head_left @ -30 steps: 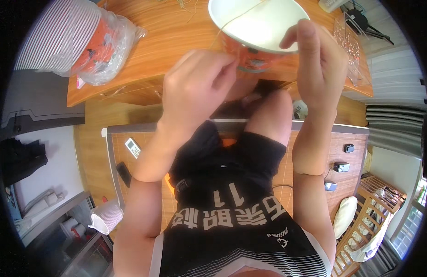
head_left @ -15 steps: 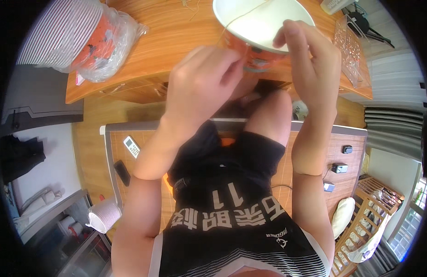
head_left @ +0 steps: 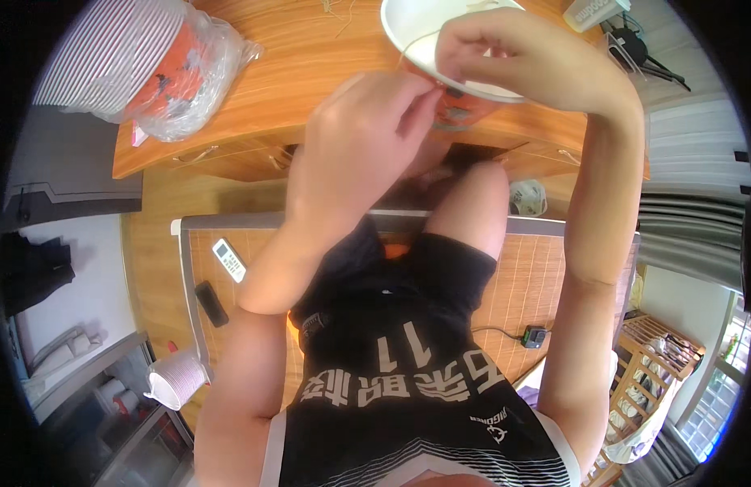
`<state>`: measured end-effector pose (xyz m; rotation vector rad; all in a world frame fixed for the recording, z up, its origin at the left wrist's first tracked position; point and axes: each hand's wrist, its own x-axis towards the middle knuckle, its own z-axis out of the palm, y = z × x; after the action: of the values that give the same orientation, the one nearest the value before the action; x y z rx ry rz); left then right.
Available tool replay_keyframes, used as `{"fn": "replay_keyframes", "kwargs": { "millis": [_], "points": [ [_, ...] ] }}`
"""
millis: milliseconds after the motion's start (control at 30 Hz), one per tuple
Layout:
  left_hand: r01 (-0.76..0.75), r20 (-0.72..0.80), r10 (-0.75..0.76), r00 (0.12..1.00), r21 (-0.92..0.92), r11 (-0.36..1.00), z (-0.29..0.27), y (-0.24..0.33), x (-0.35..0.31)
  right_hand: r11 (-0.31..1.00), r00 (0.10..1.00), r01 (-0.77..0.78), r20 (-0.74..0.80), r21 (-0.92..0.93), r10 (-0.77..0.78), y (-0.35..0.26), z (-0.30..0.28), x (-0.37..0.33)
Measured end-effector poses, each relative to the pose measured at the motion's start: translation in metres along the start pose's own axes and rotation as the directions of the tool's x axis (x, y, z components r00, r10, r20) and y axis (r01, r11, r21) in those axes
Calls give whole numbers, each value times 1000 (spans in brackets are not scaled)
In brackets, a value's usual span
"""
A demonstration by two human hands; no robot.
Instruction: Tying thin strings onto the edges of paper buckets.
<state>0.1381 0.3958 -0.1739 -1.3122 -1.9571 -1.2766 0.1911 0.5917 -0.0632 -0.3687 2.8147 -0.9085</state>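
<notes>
Left fingers (head_left: 409, 88) pinch a strand (head_left: 403, 57) crossing the white-lined tub (head_left: 401, 19); right fingers' (head_left: 463, 36) grip I cannot tell.

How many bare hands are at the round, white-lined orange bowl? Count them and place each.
2: the left hand at the near left side of the bowl; the right hand over its opening. No others show.

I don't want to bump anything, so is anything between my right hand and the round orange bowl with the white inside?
Nothing visible blocks it: your right hand is over the near side of the bowl. A thin tan strand arches across the bowl's left part, close to both hands.
</notes>
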Motion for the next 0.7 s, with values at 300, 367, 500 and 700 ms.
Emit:
{"fn": "replay_keyframes", "kwargs": {
  "millis": [300,367,500,700],
  "points": [
    [35,42,-40,998,116,993,-18,5,-3,834,800,-93,-540,-543,-262,-36,40,-16],
    [47,41,-53,998,131,990,-21,7,-4,771,745,-367,-661,-520,-91,-52,67,-18],
    [427,201,-388,900,-220,877,-14,11,-3,852,500,-251,-815,-460,-293,-39,113,-18],
    [549,332,-439,835,-569,613,-21,-1,9,920,347,-208,-905,-332,-248,-33,143,-7]
  ]
}}
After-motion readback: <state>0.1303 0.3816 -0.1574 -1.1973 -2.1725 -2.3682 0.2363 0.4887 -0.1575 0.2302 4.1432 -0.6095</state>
